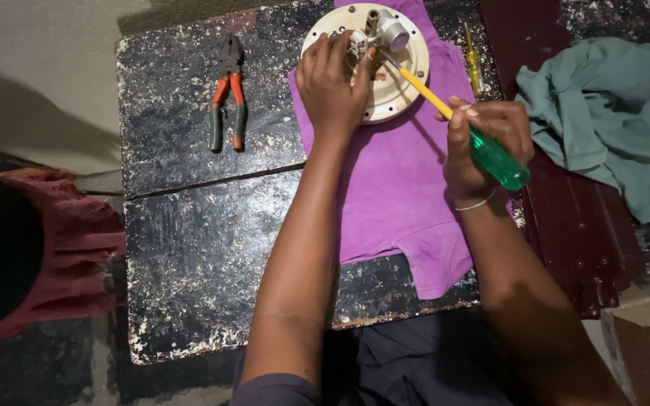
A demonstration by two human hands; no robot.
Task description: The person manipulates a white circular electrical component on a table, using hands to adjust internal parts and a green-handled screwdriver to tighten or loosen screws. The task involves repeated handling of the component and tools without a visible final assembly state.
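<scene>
screwdriver [483, 143] gripped in right hand [483, 143] fingers, tip at round plate [400, 83] under left hand [332, 83].

hands on a round cream plate, screwdriver in

left hand [332, 83] grips the small metal fitting [378, 30] in the middle of a round cream plate [393, 83], which sits on a purple cloth [396, 188]. right hand [483, 139] holds a screwdriver [460, 120] with a green handle and yellow shaft, tip at the fitting. all on a worn black table [189, 225]. pliers [227, 94] with red and green grips lie well to the left, a small yellow screwdriver [473, 60] just right of the plate, and a teal cloth [611, 113] far right.
</scene>
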